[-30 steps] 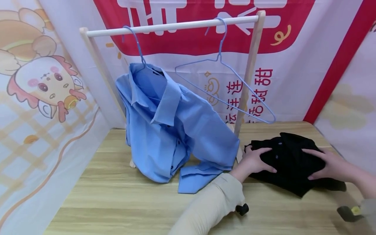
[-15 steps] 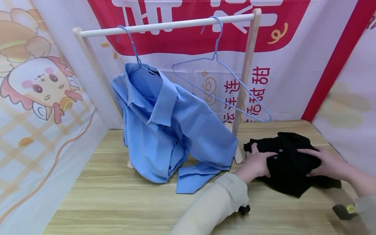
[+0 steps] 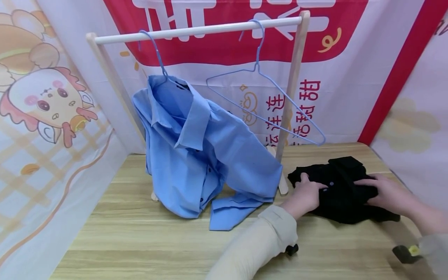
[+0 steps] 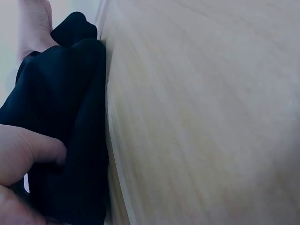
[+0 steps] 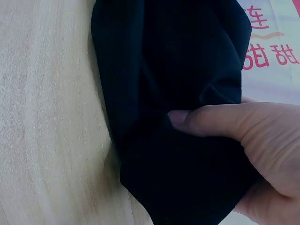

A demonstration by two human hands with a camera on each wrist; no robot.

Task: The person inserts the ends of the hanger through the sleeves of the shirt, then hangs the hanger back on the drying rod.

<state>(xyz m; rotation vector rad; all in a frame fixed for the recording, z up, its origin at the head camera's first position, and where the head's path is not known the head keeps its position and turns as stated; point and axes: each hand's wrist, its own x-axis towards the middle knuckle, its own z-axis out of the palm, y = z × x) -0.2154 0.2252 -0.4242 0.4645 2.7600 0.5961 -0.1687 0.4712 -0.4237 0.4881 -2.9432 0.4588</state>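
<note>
A bunched black shirt [image 3: 344, 202] with small buttons lies at the right of the wooden table. My left hand [image 3: 305, 196] grips its left side, the thumb pressing into the cloth, as the left wrist view also shows. At the opposite side my right hand [image 3: 390, 194] holds the shirt. In the right wrist view the thumb [image 5: 211, 119] lies over the black fabric, while the fingers behind it are mostly hidden. Left of both hands, a blue shirt [image 3: 182, 155] hangs on a blue wire hanger [image 3: 159, 56], one sleeve resting on the tabletop.
A wooden rack with a white rail [image 3: 199, 30] stands at the back. A bare blue hanger [image 3: 257, 69] hangs from its right part, above and left of the black shirt. Printed cloth walls [image 3: 336, 97] enclose the table [image 3: 150, 241] behind and at the sides.
The black shirt has become more compact; its lower corner has drawn up and its back part has folded over. Both hands have stayed on it with small shifts. The head view has turned slightly.
</note>
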